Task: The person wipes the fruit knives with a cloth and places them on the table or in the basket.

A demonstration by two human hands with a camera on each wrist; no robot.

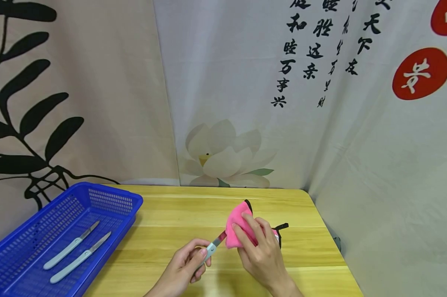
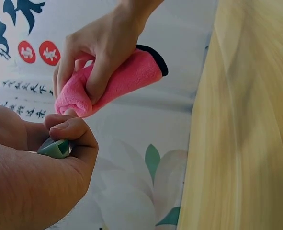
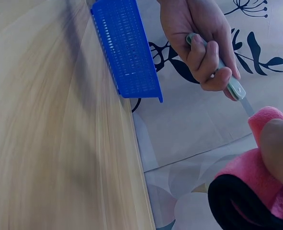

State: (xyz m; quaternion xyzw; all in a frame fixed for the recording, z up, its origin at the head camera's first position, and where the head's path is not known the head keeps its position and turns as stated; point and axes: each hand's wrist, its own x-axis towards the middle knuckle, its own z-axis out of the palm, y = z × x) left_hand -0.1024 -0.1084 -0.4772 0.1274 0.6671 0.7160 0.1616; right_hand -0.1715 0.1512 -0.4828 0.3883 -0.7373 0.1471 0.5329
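Observation:
My left hand (image 1: pixel 186 264) grips a small knife (image 1: pixel 211 249) by its pale green handle, fingers curled round it. The blade points up and to the right, and its far end is hidden in a pink cloth (image 1: pixel 235 225) with black edging. My right hand (image 1: pixel 262 251) holds this cloth bunched round the blade, thumb and fingers pressing on it. In the right wrist view a short stretch of bare blade (image 3: pixel 247 106) shows between handle and cloth. The left wrist view shows the butt of the handle (image 2: pixel 55 148) poking out of the left fist.
A blue plastic basket (image 1: pixel 128 214) stands at the table's left side. Two more knives with pale handles, one (image 1: pixel 63 253) beside the other (image 1: pixel 72 267), lie in it. Behind the wooden table (image 1: pixel 178 210) hangs a printed curtain (image 1: pixel 227 82).

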